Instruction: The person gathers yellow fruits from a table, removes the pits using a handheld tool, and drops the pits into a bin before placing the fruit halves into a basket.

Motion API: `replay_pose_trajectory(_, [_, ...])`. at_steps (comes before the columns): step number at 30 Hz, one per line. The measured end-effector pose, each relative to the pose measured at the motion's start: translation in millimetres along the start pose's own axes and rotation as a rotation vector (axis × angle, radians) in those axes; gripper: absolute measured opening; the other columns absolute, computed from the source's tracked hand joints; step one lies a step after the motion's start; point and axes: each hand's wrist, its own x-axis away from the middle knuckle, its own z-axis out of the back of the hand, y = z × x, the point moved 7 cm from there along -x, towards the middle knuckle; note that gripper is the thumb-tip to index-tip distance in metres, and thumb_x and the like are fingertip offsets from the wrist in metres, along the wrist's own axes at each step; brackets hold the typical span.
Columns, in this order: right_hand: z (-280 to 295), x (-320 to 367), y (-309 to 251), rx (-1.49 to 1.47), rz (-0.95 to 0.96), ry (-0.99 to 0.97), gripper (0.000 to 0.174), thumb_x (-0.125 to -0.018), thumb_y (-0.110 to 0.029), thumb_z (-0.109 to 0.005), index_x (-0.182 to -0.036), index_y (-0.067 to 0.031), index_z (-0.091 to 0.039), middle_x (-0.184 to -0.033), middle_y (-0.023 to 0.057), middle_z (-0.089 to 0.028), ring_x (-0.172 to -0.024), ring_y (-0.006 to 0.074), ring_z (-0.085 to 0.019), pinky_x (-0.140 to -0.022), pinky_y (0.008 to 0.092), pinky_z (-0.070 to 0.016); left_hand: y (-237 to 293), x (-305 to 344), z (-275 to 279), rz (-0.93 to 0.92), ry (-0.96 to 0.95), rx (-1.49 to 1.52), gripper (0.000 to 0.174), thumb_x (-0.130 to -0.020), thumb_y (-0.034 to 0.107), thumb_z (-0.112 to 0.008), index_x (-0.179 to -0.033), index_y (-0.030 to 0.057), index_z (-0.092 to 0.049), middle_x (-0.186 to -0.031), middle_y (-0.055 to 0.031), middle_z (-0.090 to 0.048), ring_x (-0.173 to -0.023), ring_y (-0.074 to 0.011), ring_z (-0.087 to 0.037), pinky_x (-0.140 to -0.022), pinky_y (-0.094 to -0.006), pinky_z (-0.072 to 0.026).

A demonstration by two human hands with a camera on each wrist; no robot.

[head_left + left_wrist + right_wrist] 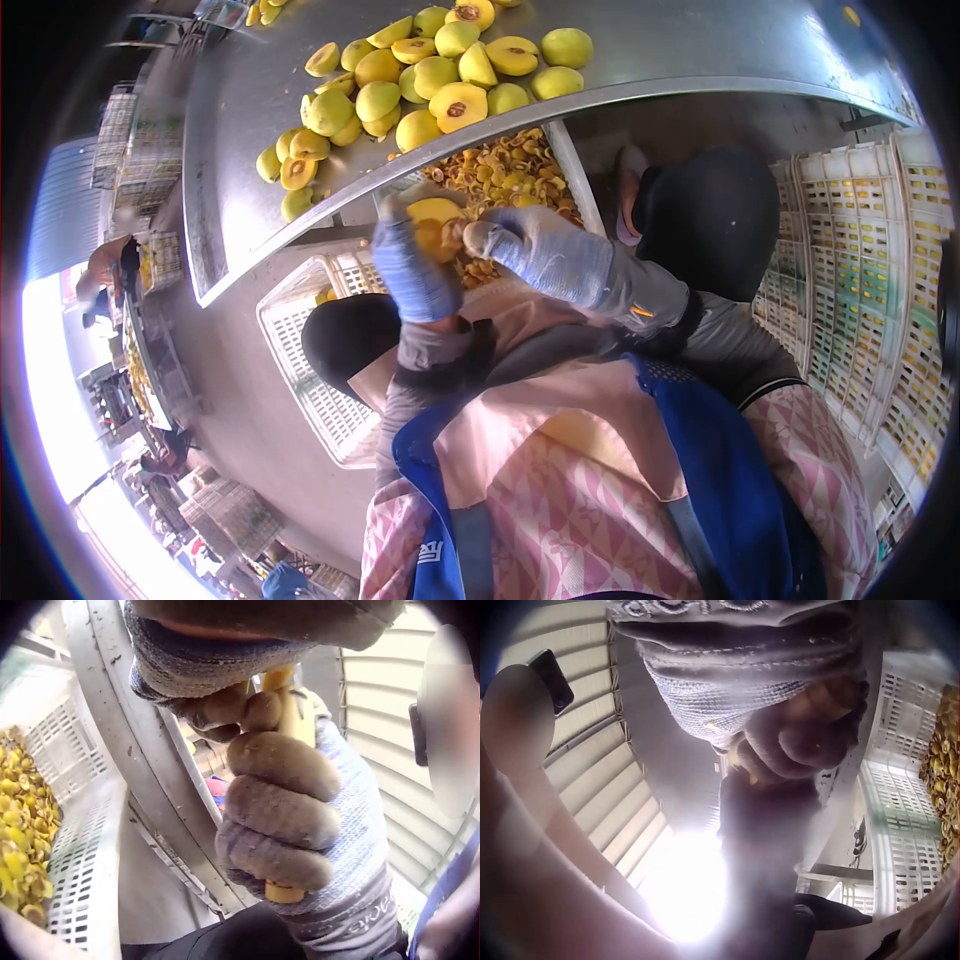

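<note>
In the head view, the gloved left hand (pixel 415 268) holds a cut yellow fruit (pixel 434 212) above a crate of trimmings. Close against the fruit, the gloved right hand (pixel 555 255) has its fingers curled. The left wrist view shows that right hand (pixel 281 810) gripping a yellowish handle (pixel 285 891), its far end hidden; the left hand (pixel 217 667) is at the top, fingers bent, with part of the fruit behind. In the right wrist view the right hand (pixel 802 739) is curled and the handle mostly hidden; a dark blurred shape lies below.
Whole and halved yellow-green fruits (pixel 430 75) lie on a metal table (pixel 240 110) with a raised edge. Below it sits the crate of trimmings (pixel 520 165). A white crate (pixel 335 425) stands on the floor at left, and stacked crates (pixel 850 290) at right. Other people are far left.
</note>
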Motion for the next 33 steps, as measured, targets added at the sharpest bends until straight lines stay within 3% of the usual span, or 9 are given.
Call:
replay_pose_trajectory(2, [17, 3, -17, 0.524, 0.025, 0.105, 0.038, -0.099, -0.041, -0.056, -0.104, -0.0043, -0.067, -0.084, 0.0209, -0.068, -0.080, 0.0379, -0.067, -0.068, 0.0441, -0.0511, 40, 2, 27, -0.148, 0.035, -0.241, 0.048, -0.101, 0.044, -0.048, -0.109, -0.0013, -0.062, -0.095, -0.0157, -0.069, -0.072, -0.0213, -0.065, -0.061, -0.0285, -0.0543])
replay_pose_trajectory(6, [13, 6, -22, 0.816, 0.007, 0.067, 0.030, -0.096, -0.030, -0.061, -0.113, -0.0054, -0.065, -0.095, 0.0214, -0.068, -0.085, 0.0412, -0.066, -0.074, 0.0452, -0.0524, 138, 26, 113, -0.345, 0.318, -0.617, 0.037, -0.101, 0.034, -0.051, -0.107, -0.0004, -0.063, -0.094, -0.0135, -0.069, -0.071, -0.0192, -0.065, -0.053, -0.0253, -0.0517])
replay_pose_trajectory(10, [7, 5, -9, 0.979, 0.187, 0.036, 0.032, -0.092, -0.029, -0.062, -0.115, -0.0068, -0.063, -0.088, 0.0182, -0.069, -0.079, 0.0379, -0.067, -0.068, 0.0484, -0.0527, 172, 32, 263, -0.222, 0.356, -1.231, 0.027, -0.096, 0.027, -0.059, -0.104, 0.0017, -0.067, -0.093, -0.0115, -0.069, -0.077, -0.0193, -0.066, -0.067, -0.0303, -0.0534])
replay_pose_trajectory(14, [8, -3, -1, 1.079, 0.058, 0.048, 0.033, -0.087, -0.027, -0.066, -0.111, -0.0063, -0.060, -0.092, 0.0174, -0.068, -0.081, 0.0363, -0.068, -0.068, 0.0474, -0.0533, 171, 6, 262, -0.284, 0.206, -1.883, 0.026, -0.089, 0.023, -0.067, -0.102, 0.0010, -0.070, -0.100, -0.0136, -0.070, -0.087, -0.0210, -0.067, -0.080, -0.0336, -0.0522])
replay_pose_trajectory(17, [5, -9, 4, 1.126, 0.037, -0.015, 0.033, -0.087, -0.029, -0.067, -0.109, -0.0061, -0.059, -0.092, 0.0173, -0.068, -0.082, 0.0367, -0.068, -0.068, 0.0477, -0.0532, 177, -56, 209, -0.222, 0.261, -1.465, 0.036, -0.087, 0.028, -0.069, -0.113, 0.0039, -0.070, -0.109, -0.0180, -0.068, -0.100, -0.0284, -0.066, -0.089, -0.0353, -0.0500])
replay_pose_trajectory(22, [5, -12, -2, 1.078, -0.018, 0.000, 0.032, -0.087, -0.031, -0.066, -0.106, -0.0056, -0.057, -0.093, 0.0190, -0.068, -0.083, 0.0377, -0.067, -0.068, 0.0481, -0.0530, 121, -195, 162, 0.107, 0.006, -1.623, 0.062, -0.083, 0.051, -0.067, -0.123, 0.0033, -0.065, -0.110, -0.0219, -0.069, -0.106, -0.0347, -0.065, -0.093, -0.0401, -0.0478])
replay_pose_trajectory(25, [9, -12, -4, 1.033, -0.055, 0.016, 0.032, -0.088, -0.031, -0.066, -0.105, -0.0053, -0.057, -0.091, 0.0198, -0.068, -0.082, 0.0385, -0.067, -0.069, 0.0482, -0.0529, 84, -245, 175, 0.156, -0.050, -1.624, 0.055, -0.080, 0.037, -0.076, -0.118, -0.0008, -0.066, -0.102, -0.0178, -0.071, -0.097, -0.0267, -0.067, -0.087, -0.0361, -0.0504])
replay_pose_trajectory(27, [11, -11, -3, 1.004, -0.076, 0.031, 0.032, -0.089, -0.032, -0.066, -0.104, -0.0052, -0.057, -0.090, 0.0198, -0.068, -0.081, 0.0389, -0.067, -0.068, 0.0480, -0.0529, 74, -249, 181, 0.081, -0.035, -1.512, 0.046, -0.077, 0.018, -0.081, -0.115, -0.0023, -0.067, -0.097, -0.0117, -0.072, -0.089, -0.0188, -0.067, -0.082, -0.0308, -0.0523])
replay_pose_trajectory(33, [9, -11, -24, 0.814, 0.096, 0.129, 0.032, -0.093, -0.035, -0.063, -0.099, -0.0041, -0.057, -0.084, 0.0195, -0.067, -0.077, 0.0407, -0.066, -0.066, 0.0472, -0.0528, 106, -169, 135, -0.033, 0.002, -1.163, 0.045, -0.081, 0.015, -0.077, -0.120, -0.0035, -0.063, -0.103, -0.0113, -0.070, -0.087, -0.0169, -0.068, -0.076, -0.0275, -0.0547])
